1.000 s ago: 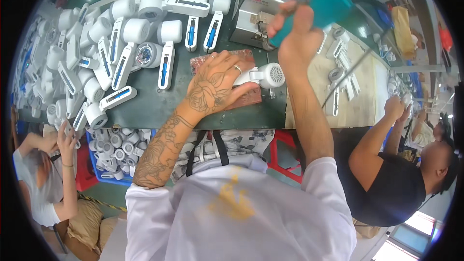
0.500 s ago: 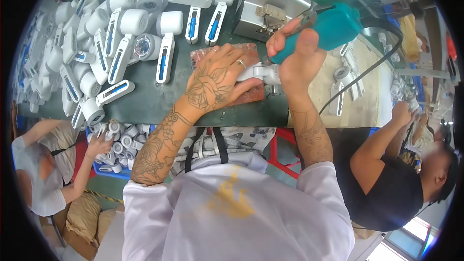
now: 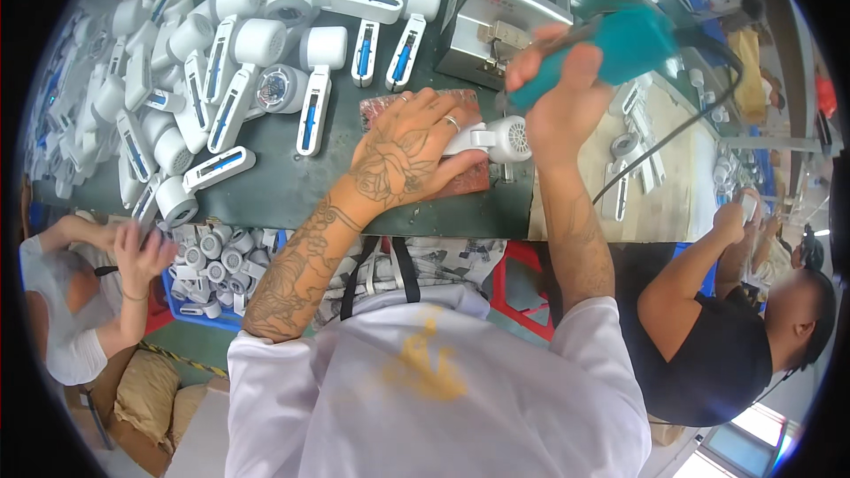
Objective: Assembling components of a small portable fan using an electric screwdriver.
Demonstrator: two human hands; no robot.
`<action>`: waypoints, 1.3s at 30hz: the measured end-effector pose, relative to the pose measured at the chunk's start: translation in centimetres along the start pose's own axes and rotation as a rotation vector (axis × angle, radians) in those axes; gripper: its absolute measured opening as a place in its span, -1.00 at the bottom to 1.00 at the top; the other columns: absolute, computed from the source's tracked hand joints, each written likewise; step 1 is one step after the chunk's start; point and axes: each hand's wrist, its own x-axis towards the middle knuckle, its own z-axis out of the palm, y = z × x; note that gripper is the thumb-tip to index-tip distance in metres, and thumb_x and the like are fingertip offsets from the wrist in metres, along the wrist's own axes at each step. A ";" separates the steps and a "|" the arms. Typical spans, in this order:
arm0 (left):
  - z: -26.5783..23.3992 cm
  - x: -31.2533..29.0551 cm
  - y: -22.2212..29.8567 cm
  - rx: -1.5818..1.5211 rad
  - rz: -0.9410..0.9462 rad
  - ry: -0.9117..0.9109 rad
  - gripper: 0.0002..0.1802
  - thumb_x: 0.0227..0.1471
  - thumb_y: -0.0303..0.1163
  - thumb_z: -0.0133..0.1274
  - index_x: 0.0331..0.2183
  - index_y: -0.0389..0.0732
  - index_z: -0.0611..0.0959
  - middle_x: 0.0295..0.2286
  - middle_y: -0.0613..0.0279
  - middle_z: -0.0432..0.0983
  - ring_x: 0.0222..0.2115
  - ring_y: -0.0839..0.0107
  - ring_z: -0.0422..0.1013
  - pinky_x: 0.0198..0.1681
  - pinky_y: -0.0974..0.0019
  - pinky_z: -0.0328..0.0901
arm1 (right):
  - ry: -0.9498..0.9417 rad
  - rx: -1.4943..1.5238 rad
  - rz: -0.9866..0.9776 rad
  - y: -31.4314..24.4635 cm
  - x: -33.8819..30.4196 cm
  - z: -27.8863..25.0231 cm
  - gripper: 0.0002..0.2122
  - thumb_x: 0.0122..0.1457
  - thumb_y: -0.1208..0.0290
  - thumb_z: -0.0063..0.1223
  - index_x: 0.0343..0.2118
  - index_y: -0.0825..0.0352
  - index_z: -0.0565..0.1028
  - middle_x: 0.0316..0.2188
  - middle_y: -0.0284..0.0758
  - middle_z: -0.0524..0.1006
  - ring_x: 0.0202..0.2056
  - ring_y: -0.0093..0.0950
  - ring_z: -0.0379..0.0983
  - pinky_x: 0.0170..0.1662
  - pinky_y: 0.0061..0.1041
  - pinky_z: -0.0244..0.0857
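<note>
My left hand (image 3: 403,150) is closed over the handle of a white handheld fan (image 3: 508,139), pressing it down on a red, worn pad (image 3: 469,179). The fan's round grille head sticks out to the right of my fingers. My right hand (image 3: 567,93), a little smeared by motion, grips a teal electric screwdriver (image 3: 633,40) with a black cord. Its front end hangs just above the fan head, apart from it. Left of my hands lies a big pile of similar white fans (image 3: 258,42), many with open handles showing a blue part inside.
A grey metal machine (image 3: 509,13) stands behind my hands. At right, more fan parts (image 3: 624,146) lie on a pale board (image 3: 673,204). A blue crate (image 3: 232,319) of fan heads sits below the bench edge. Co-workers sit on both sides, a hand (image 3: 142,257) at left.
The screwdriver in my right hand has lifted up and right, off the fan, so its grille head now shows. My left hand stays on the fan. The left co-worker's hand has moved leftward from the crate.
</note>
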 end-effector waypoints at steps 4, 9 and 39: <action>0.8 -0.4 -0.4 -0.006 0.055 0.123 -0.62 0.10 -0.16 0.13 -0.10 -0.16 0.64 -0.19 0.10 0.50 -0.15 0.08 0.40 -0.06 0.05 0.30 | 0.062 -0.081 -0.177 0.9 3.4 0.8 -0.47 0.35 -0.08 -0.06 -0.24 0.47 0.44 -0.59 -0.31 0.42 -0.57 -0.45 0.39 -0.47 -0.46 0.30; 0.5 -0.2 -0.5 -0.039 0.076 0.123 -0.67 0.07 -0.26 0.13 -0.12 -0.15 0.67 -0.25 0.10 0.50 -0.19 0.07 0.41 -0.12 0.05 0.32 | 0.029 -0.031 -0.244 2.9 4.4 0.6 -0.57 0.37 0.04 -0.03 -0.31 0.44 0.42 -0.60 -0.32 0.43 -0.57 -0.45 0.40 -0.47 -0.46 0.32; 0.5 -0.5 -0.3 -0.022 0.075 0.090 -0.62 0.11 -0.21 0.11 -0.06 -0.18 0.59 0.00 0.23 0.42 -0.02 0.16 0.36 0.04 0.04 0.25 | -0.011 0.282 0.107 0.9 -5.1 -1.4 -0.48 0.15 -0.16 0.17 -0.32 0.32 0.41 -0.58 -0.30 0.40 -0.52 -0.40 0.34 -0.44 -0.43 0.26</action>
